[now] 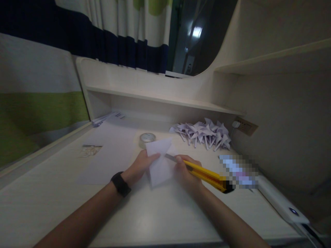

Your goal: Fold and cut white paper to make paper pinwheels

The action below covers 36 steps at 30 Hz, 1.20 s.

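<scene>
cutting looks to be the step in hand: left hand (141, 165) pinches folded paper (160, 162) above the bench (64, 193); right hand (186, 174) grips a yellow knife (204, 174), blade touching the fold. steadiness seems needed.

bare forearms, black wristband (120, 183) — left wrist

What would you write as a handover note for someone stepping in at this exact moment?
Left hand: fingers pinch the folded white paper and hold it up just above the desk.
Right hand: gripping the yellow utility knife, blade out and at the paper's right edge.
Nearby: tape roll behind the paper, pile of folded paper pinwheels at the back right.
Done: a pile of pinwheels is folded.
Left: whether a cut has begun on this sheet cannot be told.
</scene>
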{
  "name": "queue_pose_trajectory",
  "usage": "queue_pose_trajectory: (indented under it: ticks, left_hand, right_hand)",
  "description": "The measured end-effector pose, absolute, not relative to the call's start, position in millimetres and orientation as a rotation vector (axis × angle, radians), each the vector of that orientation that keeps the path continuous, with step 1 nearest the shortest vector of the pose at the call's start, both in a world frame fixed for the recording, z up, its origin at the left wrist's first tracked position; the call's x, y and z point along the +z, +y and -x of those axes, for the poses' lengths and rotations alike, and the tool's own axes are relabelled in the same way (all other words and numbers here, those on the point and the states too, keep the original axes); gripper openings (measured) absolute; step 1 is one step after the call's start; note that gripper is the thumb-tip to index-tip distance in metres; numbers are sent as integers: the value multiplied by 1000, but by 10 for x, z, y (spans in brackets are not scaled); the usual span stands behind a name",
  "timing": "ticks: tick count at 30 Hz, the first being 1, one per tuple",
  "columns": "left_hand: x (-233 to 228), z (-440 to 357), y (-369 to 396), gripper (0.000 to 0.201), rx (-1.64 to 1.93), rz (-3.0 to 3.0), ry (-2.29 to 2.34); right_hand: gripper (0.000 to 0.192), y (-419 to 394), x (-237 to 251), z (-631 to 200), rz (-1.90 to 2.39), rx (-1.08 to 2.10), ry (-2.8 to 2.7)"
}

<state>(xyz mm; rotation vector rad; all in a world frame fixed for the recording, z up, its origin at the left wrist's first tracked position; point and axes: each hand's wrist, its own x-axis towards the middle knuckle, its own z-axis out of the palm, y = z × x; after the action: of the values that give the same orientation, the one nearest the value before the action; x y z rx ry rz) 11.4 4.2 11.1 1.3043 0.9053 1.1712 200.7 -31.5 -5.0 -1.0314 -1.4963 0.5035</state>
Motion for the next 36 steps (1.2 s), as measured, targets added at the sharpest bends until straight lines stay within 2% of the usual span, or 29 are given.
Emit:
queue_pose_trajectory:
  ticks: [13,20,24,36]
  left_hand:
    - [104,-104,46,35,1182,-1278,932]
    - [133,-105,21,35,1162,-1271,917]
    - [138,-106,17,35,1148,-1261,946]
    - [161,-98,3,34,1156,-1281,917]
  right_hand:
    - [22,-329,-48,-2004,1057,469,-1528]
    - [21,-386,105,-1979,1038,129,-1695]
    - [20,-421,157,-1946,994,52,-1703]
    - [21,-417,122,-1925,1040,93,-1666]
